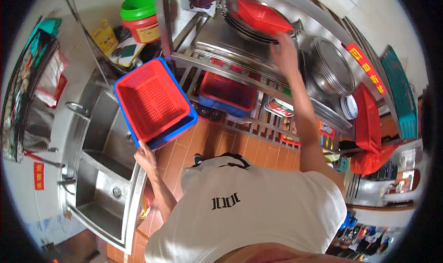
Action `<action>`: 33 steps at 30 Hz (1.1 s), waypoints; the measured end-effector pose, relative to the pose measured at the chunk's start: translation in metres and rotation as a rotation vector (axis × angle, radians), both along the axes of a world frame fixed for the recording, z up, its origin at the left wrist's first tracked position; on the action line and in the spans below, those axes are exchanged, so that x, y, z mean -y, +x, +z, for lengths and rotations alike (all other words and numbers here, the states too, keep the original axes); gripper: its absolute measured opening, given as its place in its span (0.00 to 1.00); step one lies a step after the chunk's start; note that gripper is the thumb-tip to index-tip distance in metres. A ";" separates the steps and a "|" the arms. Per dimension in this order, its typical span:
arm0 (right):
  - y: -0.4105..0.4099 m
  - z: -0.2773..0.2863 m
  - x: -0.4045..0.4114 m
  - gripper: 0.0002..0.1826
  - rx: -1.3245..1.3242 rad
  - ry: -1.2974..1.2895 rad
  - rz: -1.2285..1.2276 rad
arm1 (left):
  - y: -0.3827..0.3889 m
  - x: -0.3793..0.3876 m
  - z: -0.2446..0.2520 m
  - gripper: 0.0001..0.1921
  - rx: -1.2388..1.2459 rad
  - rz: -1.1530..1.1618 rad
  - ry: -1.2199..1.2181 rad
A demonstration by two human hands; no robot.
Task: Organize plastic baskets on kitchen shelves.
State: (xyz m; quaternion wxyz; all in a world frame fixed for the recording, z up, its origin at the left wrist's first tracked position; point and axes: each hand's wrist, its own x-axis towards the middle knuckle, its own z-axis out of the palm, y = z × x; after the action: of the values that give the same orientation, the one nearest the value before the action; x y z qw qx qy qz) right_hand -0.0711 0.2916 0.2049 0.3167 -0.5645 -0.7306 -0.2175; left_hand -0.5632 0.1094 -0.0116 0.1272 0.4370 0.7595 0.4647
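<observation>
My left hand [146, 158] grips the near corner of a stack of plastic baskets. A red perforated basket [152, 102] sits inside a blue plastic basin [189, 119], tilted beside the sink's edge. My right hand [285, 55], blurred, reaches to the metal shelf with thumb and fingers apart. Its fingertips are at the near end of another red plastic basket [261, 15], which lies in a stack of round metal pans [238, 29]. Whether they touch the basket is unclear.
A double-bowl steel sink [119, 173] with faucets stands at left. The steel rack [242, 78] ahead bears lidded pots [332, 67] and, lower down, another red and blue basket stack [228, 93]. A red bucket [147, 31] with a green rim stands behind. Tiled floor [180, 155] lies below.
</observation>
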 end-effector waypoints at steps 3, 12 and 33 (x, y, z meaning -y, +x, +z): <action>0.027 0.024 -0.038 0.16 0.066 0.030 -0.062 | 0.010 -0.014 0.009 0.32 0.050 -0.043 0.000; 0.043 0.029 -0.077 0.17 0.153 -0.181 -0.180 | 0.008 -0.027 0.017 0.28 -0.084 -0.142 -0.007; 0.029 0.027 0.031 0.15 0.285 0.273 0.024 | 0.079 -0.056 0.015 0.13 0.545 -0.541 0.110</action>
State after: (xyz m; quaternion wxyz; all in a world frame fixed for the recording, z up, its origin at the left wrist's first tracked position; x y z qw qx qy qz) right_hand -0.0425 0.2605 0.2323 0.2863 -0.4709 -0.7385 -0.3884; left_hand -0.4840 0.1656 0.0032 0.4189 0.4883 0.5289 0.5535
